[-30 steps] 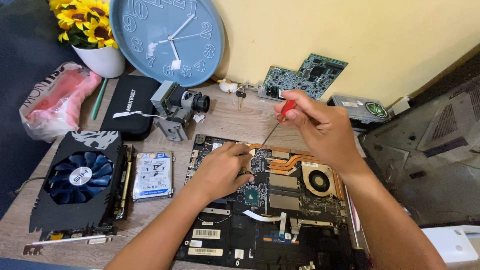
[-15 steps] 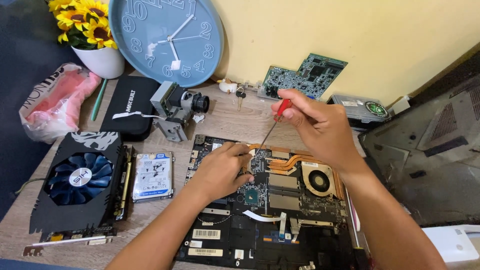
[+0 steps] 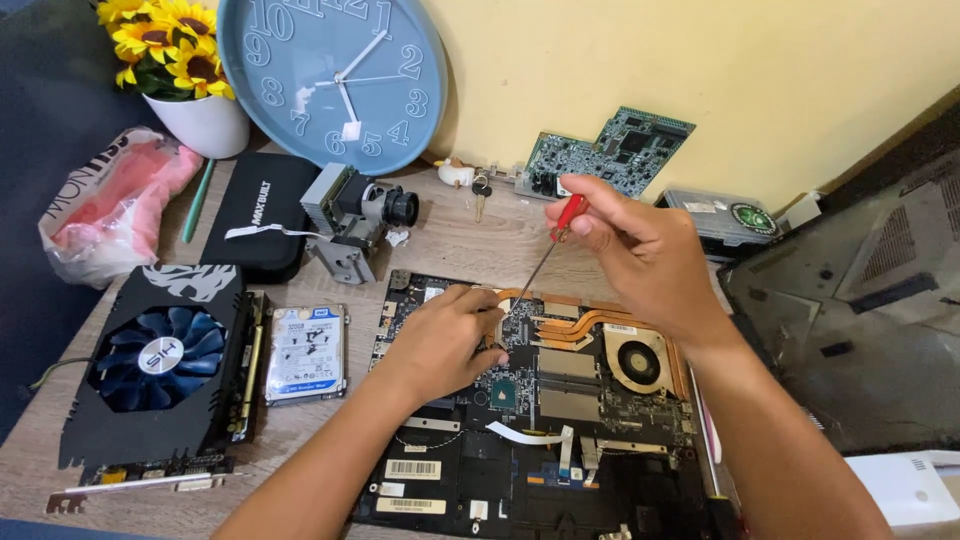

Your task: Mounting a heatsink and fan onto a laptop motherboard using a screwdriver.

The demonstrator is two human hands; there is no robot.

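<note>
Your right hand (image 3: pixel 640 250) pinches the red handle of a screwdriver (image 3: pixel 548 252) between thumb and fingertips, its thin shaft slanting down-left to the copper pipes of the opened laptop (image 3: pixel 540 410) on the table (image 3: pixel 450 240). Your left hand (image 3: pixel 445 340) rests curled on the laptop's board, fingertips pressed together right at the screwdriver's tip; what they pinch is hidden. Since a second ago, both hands have kept almost the same place.

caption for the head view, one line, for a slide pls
Right hand angles a red-handled screwdriver onto an opened laptop's board while the left hand rests beside the tip.
</note>
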